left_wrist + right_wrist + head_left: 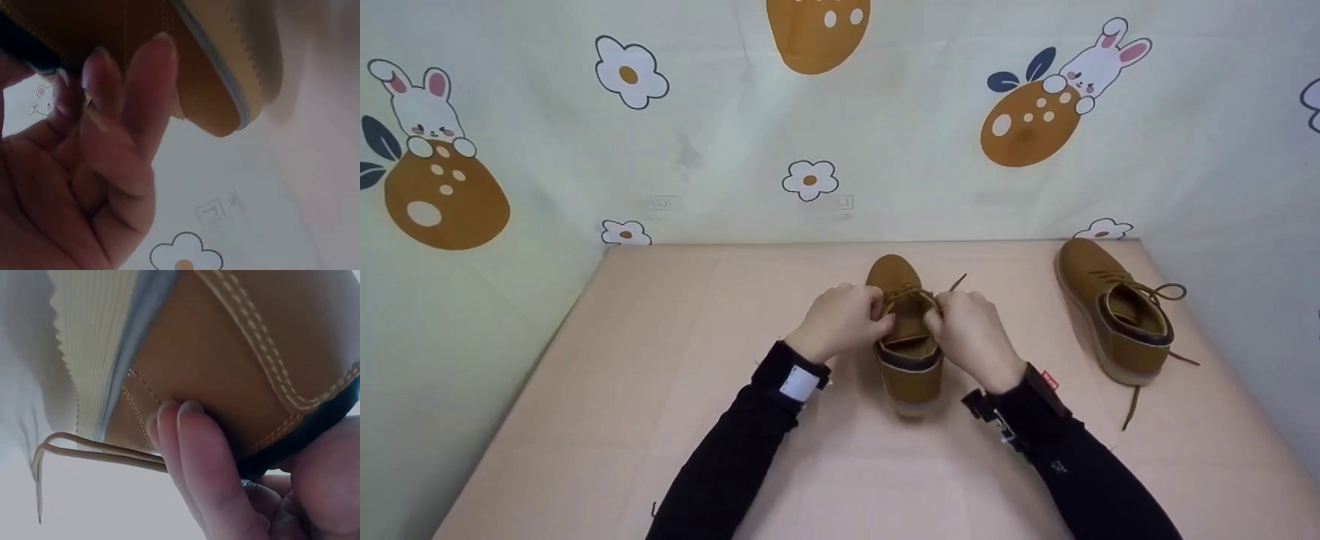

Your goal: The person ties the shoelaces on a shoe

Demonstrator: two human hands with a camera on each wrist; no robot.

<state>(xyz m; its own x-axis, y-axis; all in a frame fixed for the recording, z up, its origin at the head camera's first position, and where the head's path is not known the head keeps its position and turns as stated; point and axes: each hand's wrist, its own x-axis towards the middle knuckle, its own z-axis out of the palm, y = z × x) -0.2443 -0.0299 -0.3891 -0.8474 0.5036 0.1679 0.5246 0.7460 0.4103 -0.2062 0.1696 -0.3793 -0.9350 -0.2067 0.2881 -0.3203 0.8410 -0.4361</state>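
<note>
A brown lace-up shoe (911, 386) stands on the table, toe pointing away, its dark padded collar toward me. My left hand (844, 319) grips the left side of its opening beside the laces (904, 290). On the opposite side, my right hand (971, 330) pinches the collar edge, thumb near the opening. In the left wrist view, curled fingers (149, 84) lie against the brown upper. The right wrist view shows fingertips (194, 416) on the stitched side, with a loose lace (101, 454) trailing past them. The fingers partly hide the lacing.
The matching brown shoe (1140, 352) stands to the right, its lace in a loop with loose ends on the table. Pale pink cloth covers the table (682, 375). A curtain (720, 135) printed with rabbits and flowers rises behind and along both sides.
</note>
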